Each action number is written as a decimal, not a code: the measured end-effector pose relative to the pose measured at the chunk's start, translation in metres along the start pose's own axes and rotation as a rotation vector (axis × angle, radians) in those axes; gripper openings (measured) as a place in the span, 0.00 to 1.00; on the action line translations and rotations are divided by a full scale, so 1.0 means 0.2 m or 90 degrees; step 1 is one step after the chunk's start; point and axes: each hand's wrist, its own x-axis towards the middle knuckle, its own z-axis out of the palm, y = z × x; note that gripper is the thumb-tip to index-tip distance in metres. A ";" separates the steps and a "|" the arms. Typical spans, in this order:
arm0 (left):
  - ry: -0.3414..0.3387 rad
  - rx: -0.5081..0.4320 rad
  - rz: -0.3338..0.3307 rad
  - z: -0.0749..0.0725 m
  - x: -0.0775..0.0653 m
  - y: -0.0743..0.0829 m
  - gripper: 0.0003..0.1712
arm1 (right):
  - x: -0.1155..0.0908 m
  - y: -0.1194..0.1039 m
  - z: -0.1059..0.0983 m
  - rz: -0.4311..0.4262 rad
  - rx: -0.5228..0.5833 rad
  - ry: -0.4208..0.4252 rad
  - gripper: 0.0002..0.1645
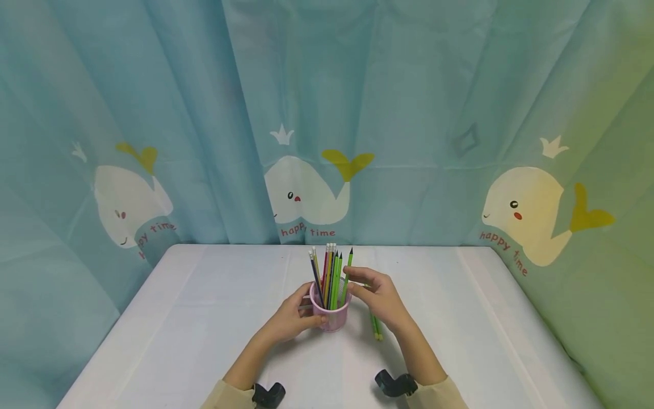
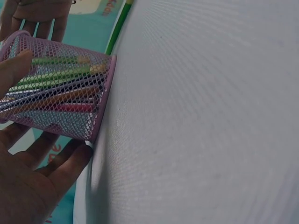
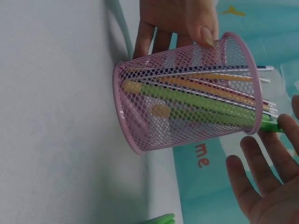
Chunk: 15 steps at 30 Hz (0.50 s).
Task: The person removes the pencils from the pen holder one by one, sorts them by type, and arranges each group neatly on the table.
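Note:
A pink mesh pencil cup stands on the table with several pencils in it, some with white eraser ends up, the green ones with dark points up. My left hand wraps round the cup's left side, its thumb across the front and its other fingers near the base in the left wrist view. At the right rim, my right hand pinches a green pencil between thumb and index finger. This pencil's lower part is inside the cup. The other right fingers spread loosely beside the rim.
More green pencils lie on the white tabletop, right of the cup and partly behind my right forearm. A blue curtain with whale prints hangs along the table's back edge and round its sides.

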 end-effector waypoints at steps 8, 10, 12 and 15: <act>-0.006 -0.008 0.007 0.00 0.00 0.00 0.46 | -0.01 -0.04 -0.03 0.004 0.045 0.011 0.22; -0.007 -0.009 0.007 0.00 0.00 0.00 0.46 | -0.01 -0.04 -0.03 0.003 0.059 0.010 0.23; -0.006 -0.008 0.004 0.00 0.00 0.00 0.46 | -0.01 -0.05 -0.04 -0.001 0.071 0.009 0.23; -0.007 -0.010 0.003 0.00 0.00 0.00 0.46 | -0.02 -0.05 -0.05 -0.009 0.090 0.012 0.24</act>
